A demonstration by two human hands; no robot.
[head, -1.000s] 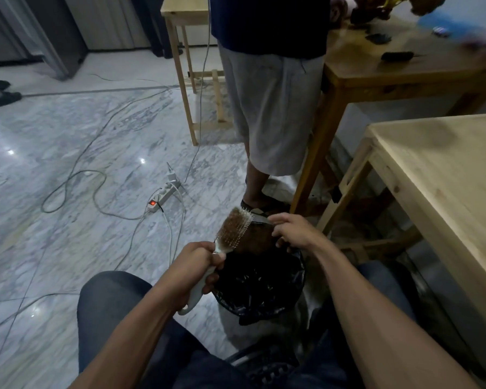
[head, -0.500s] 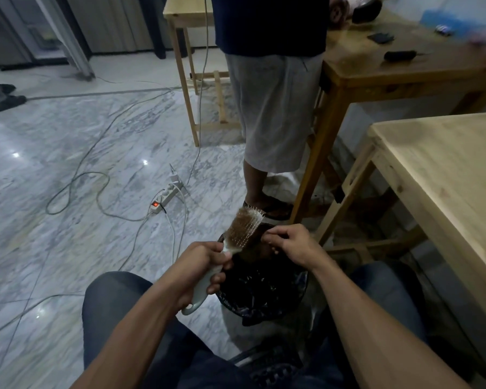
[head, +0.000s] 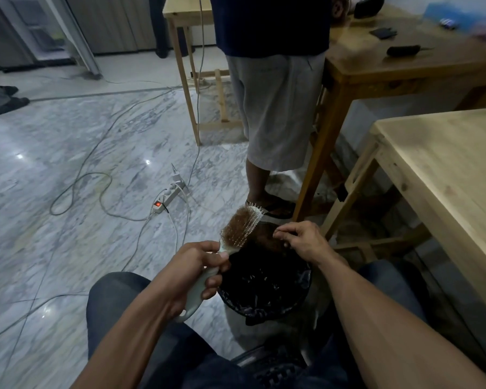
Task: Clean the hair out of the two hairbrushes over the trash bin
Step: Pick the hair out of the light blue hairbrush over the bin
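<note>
My left hand [head: 192,269] grips the pale handle of a hairbrush [head: 240,227], whose head tilts up and away over the trash bin's left rim. Brown hair is matted through most of its bristles; the far tip shows bare white pins. My right hand [head: 300,238] hovers over the bin just right of the brush head, fingers pinched on a dark brown tuft of hair [head: 265,238] that hangs below it. The trash bin [head: 264,307], lined with a black bag, stands on the floor between my knees. A second brush is not clearly in view.
A person in grey shorts [head: 275,108] stands just beyond the bin. Wooden tables stand at the right [head: 446,169] and far right [head: 376,66]. A power strip [head: 169,196] and several cables lie on the marble floor to the left.
My right hand has come off the brush head and shifted right and down over the bin with hair in its fingers. The brush stays held in my left hand.
</note>
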